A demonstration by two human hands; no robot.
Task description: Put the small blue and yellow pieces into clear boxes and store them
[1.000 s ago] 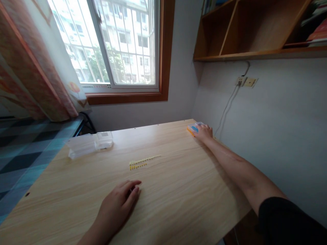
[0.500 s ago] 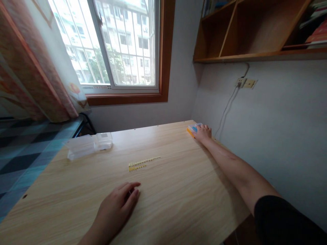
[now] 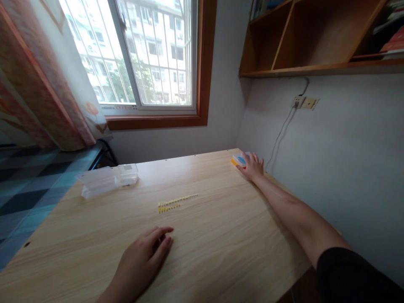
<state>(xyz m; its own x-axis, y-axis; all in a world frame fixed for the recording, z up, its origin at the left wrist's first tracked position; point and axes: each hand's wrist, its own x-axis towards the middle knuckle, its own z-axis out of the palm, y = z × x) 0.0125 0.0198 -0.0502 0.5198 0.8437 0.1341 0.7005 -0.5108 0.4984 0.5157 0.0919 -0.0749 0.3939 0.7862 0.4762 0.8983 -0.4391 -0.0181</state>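
My left hand (image 3: 145, 254) rests on the table with its fingers loosely curved; a gap shows between thumb and forefinger, with nothing visible in it. Just beyond it lie two rows of tiny pieces: a longer row of pale yellow pieces (image 3: 176, 200) and a shorter row of deeper yellow pieces (image 3: 167, 208). At the far right corner my right hand (image 3: 253, 166) lies with spread fingers against a small box (image 3: 239, 160). This box has a clear top, with orange-yellow and blue showing. The hand covers its right part.
A clear plastic case (image 3: 97, 183) with a raised lid stands at the table's far left, beside a smaller clear box (image 3: 126, 174). The wooden table (image 3: 205, 261) borders a wall with a cord (image 3: 279, 132). Shelves (image 3: 309, 69) hang above; a checked bed cover (image 3: 41, 185) is left.
The fingers of my right hand have spread apart, and the hand has shifted slightly right on the box, uncovering more of its top. My left hand stays almost where it was.
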